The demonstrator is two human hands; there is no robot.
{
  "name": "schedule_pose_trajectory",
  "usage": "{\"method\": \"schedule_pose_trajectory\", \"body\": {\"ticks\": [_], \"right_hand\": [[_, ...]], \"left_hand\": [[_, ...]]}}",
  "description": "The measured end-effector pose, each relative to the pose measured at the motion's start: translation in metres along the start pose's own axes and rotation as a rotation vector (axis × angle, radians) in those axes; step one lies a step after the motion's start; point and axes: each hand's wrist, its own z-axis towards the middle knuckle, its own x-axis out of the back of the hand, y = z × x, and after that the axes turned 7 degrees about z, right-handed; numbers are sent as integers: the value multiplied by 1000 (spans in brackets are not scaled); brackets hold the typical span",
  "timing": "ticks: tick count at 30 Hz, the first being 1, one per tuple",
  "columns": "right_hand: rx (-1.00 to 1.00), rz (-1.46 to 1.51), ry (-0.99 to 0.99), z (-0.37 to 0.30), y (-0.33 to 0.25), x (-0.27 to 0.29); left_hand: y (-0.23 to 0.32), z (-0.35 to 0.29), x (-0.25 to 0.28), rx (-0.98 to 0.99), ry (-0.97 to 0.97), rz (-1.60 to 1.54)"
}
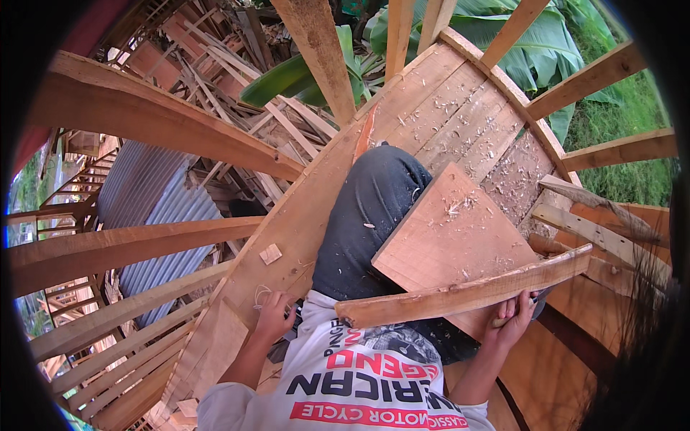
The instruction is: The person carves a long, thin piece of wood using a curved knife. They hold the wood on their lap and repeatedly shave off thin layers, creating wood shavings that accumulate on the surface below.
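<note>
a: white shirt (359, 388) right below the lens, and across the lap lies the curved wooden rib (460, 293). who holds it?

b: right hand (512, 320) is wrapped round the rib's near edge, fingers closed over it, close to its right end. left hand (273, 314) sits left of the rib, fingers curled on some pale cord (260, 294) on the plank edge.

a: what step?

b: looks like fitting or checking the rib against the flat board (453, 241) lying just behind it. next would call for steadying it with both hands.

a: anything in the way?

b: the dark-trousered knee (374, 208) presses up beside the board; shavings (460, 115) litter the planking beyond the rib, and frame timbers (611, 72) crowd further out.
</note>
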Motion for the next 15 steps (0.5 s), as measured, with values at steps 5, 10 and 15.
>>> {"method": "schedule_pose_trajectory", "body": {"ticks": [5,10,15], "right_hand": [[24,-1,-9,-3,0,0],[14,0,-9,-6,1,-12],[-11,-2,20,-7,-2,-14]], "left_hand": [[-6,-9,-19,-157,-73,153],[-49,-25,-79,-193,-103,191],[-82,-24,-100,-281,-63,338]]}}
